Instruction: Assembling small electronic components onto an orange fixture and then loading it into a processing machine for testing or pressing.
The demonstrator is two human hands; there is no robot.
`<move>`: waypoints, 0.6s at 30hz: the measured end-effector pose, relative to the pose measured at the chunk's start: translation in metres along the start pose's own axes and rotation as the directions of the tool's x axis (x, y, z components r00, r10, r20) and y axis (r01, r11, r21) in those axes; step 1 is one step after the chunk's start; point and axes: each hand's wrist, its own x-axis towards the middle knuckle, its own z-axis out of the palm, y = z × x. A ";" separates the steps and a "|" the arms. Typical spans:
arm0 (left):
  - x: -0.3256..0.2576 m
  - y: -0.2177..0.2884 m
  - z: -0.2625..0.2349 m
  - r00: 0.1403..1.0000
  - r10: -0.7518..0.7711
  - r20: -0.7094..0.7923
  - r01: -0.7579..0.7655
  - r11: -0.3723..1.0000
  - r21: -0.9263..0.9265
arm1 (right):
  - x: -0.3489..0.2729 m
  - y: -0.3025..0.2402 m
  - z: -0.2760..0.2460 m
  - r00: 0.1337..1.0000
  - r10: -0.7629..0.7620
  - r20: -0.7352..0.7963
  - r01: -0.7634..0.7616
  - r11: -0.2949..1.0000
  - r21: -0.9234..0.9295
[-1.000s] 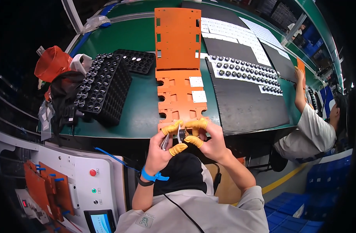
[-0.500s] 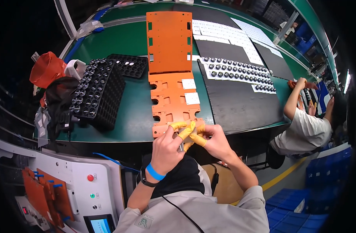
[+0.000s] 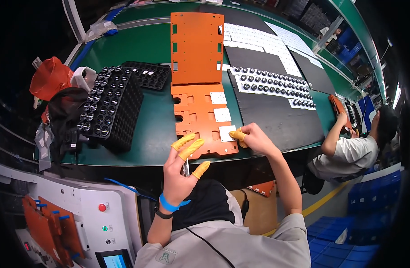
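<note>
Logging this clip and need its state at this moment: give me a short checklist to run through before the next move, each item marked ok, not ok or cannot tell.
1. Right hand on the nearest white square: ok.
2. Three white squares on the orange plate: ok.
3. Left hand holds a small part: ok; its kind: cannot tell.
4. Finger cots on both hands: ok.
5. Square seated flat: cannot tell.
6. Black tray within left reach: ok.
</note>
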 end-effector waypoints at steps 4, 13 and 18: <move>-0.007 0.002 -0.006 0.998 -0.062 0.000 0.061 0.979 -0.194 | 0.019 -0.007 -0.015 0.982 0.055 0.183 -0.041 0.996 -0.078; -0.016 -0.026 -0.023 0.909 -0.330 0.253 0.300 0.101 -0.949 | 0.009 -0.062 -0.009 0.997 -0.006 -0.071 -0.048 0.686 -0.726; -0.026 -0.035 -0.043 0.915 -0.362 0.178 0.185 -0.015 -0.983 | 0.005 -0.122 0.025 0.913 -0.379 -0.149 0.087 0.539 -0.837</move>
